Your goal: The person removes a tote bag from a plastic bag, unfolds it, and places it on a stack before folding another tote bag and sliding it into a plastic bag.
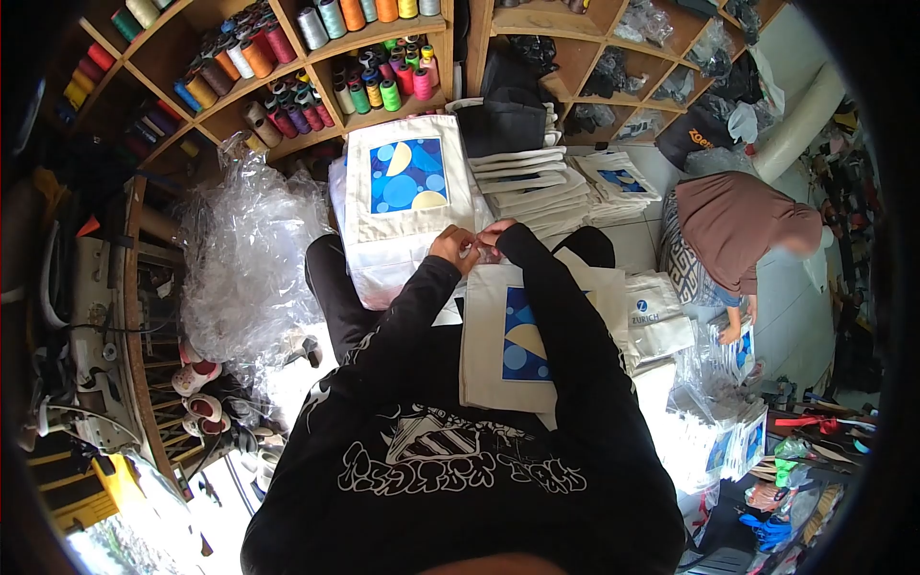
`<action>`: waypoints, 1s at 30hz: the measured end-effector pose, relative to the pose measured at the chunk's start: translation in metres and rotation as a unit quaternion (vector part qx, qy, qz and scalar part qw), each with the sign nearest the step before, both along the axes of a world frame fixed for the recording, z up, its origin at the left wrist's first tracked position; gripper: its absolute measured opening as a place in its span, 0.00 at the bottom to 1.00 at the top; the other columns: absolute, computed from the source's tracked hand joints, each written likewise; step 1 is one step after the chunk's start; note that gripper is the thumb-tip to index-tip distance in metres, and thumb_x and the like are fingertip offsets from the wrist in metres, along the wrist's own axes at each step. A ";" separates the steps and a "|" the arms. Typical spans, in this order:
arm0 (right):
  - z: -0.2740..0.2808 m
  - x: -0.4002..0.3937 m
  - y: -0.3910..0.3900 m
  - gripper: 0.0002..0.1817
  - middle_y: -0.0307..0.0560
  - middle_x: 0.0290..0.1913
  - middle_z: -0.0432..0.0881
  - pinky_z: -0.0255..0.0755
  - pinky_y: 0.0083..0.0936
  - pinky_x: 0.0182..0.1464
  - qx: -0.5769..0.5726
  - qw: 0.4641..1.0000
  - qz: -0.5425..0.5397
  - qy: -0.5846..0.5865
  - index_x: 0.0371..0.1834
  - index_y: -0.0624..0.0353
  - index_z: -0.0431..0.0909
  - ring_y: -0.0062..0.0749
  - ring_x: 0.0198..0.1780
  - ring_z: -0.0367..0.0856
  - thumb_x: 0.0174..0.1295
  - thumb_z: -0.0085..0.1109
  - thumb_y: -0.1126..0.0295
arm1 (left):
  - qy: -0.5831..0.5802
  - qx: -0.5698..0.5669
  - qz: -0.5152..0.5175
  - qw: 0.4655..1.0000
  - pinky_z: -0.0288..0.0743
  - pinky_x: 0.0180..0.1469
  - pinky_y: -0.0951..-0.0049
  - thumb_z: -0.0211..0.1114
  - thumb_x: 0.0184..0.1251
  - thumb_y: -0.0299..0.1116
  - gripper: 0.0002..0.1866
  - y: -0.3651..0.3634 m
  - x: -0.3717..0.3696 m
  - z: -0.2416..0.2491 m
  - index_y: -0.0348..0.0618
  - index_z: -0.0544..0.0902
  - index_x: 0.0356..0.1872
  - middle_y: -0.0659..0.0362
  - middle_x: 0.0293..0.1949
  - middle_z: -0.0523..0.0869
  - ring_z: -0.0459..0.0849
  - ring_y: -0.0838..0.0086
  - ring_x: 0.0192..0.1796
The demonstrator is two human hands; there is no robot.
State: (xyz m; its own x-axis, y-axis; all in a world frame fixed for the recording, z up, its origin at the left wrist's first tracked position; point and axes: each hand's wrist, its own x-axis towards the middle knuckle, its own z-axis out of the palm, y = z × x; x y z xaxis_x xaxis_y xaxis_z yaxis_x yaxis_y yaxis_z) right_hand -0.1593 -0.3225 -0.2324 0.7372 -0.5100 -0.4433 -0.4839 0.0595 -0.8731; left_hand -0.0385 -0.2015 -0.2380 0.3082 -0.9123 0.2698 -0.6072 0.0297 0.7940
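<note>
My left hand (454, 248) and my right hand (493, 236) meet in front of me, fingertips pinched together. Between them is something small and pale, perhaps clear plastic, too small to make out. Just beyond them stands a tall stack wrapped in clear plastic, topped by a cream canvas bag (362, 224) with a blue and yellow circle print. Below my right hand, another cream canvas bag (485, 340) with the same print lies near my lap, partly covered by my right sleeve.
Clear plastic wrapping (254, 249) is heaped at left. Thread cones fill the wooden shelf (383, 115) at the back. Folded canvas bags (537, 196) are piled behind my right hand. A bag printed "ZURICH" (661, 331) lies at right, near a bent-over person (733, 225) handling printed bags.
</note>
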 end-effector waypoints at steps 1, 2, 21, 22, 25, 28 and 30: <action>-0.001 0.000 0.000 0.10 0.37 0.19 0.77 0.59 0.13 0.18 0.000 1.000 -0.001 0.000 0.33 0.63 0.78 0.15 0.16 0.68 0.55 0.55 0.67 | 0.000 0.000 -0.001 1.000 0.72 0.30 0.71 0.65 0.41 0.29 0.08 -0.001 0.000 -0.001 0.39 0.78 0.24 0.55 0.25 0.76 0.77 0.66 0.26; -0.001 0.001 0.001 0.10 0.37 0.18 0.76 0.59 0.13 0.18 0.009 1.000 -0.010 -0.004 0.32 0.63 0.78 0.15 0.16 0.68 0.55 0.56 0.67 | -0.004 -0.015 0.000 1.000 0.72 0.30 0.71 0.65 0.41 0.28 0.07 -0.001 -0.001 -0.001 0.40 0.78 0.24 0.55 0.24 0.76 0.77 0.66 0.26; -0.004 -0.002 0.000 0.10 0.37 0.17 0.75 0.60 0.14 0.18 0.000 1.000 -0.011 -0.016 0.32 0.62 0.79 0.15 0.16 0.69 0.55 0.57 0.66 | -0.015 -0.020 -0.007 1.000 0.72 0.31 0.71 0.64 0.38 0.27 0.08 -0.003 -0.002 -0.002 0.40 0.79 0.24 0.56 0.23 0.76 0.77 0.66 0.26; -0.004 -0.001 0.001 0.10 0.37 0.17 0.75 0.60 0.14 0.18 0.000 1.000 -0.011 -0.016 0.32 0.62 0.79 0.15 0.16 0.69 0.55 0.57 0.66 | -0.015 -0.021 -0.007 1.000 0.72 0.31 0.71 0.64 0.38 0.27 0.08 -0.004 -0.002 -0.002 0.40 0.79 0.24 0.56 0.23 0.76 0.77 0.66 0.26; -0.007 -0.001 -0.001 0.10 0.37 0.18 0.76 0.60 0.14 0.18 0.011 1.000 -0.008 -0.023 0.32 0.63 0.79 0.16 0.16 0.69 0.55 0.56 0.66 | -0.012 -0.036 -0.012 0.999 0.72 0.30 0.72 0.64 0.37 0.27 0.07 -0.004 -0.002 -0.001 0.41 0.78 0.22 0.57 0.22 0.76 0.77 0.67 0.26; -0.015 0.000 -0.002 0.10 0.38 0.18 0.76 0.61 0.14 0.18 0.017 0.999 -0.005 -0.038 0.32 0.63 0.79 0.16 0.16 0.69 0.55 0.56 0.67 | 0.000 -0.035 -0.017 0.999 0.71 0.30 0.73 0.64 0.36 0.26 0.06 -0.003 -0.002 0.004 0.41 0.77 0.20 0.58 0.21 0.75 0.76 0.68 0.25; -0.021 0.001 -0.003 0.10 0.38 0.19 0.76 0.61 0.14 0.19 -0.002 0.999 -0.001 -0.035 0.32 0.64 0.79 0.16 0.16 0.69 0.55 0.56 0.67 | 0.029 -0.043 -0.016 0.999 0.72 0.30 0.74 0.64 0.36 0.25 0.06 -0.001 -0.001 0.007 0.41 0.77 0.21 0.58 0.22 0.75 0.76 0.70 0.25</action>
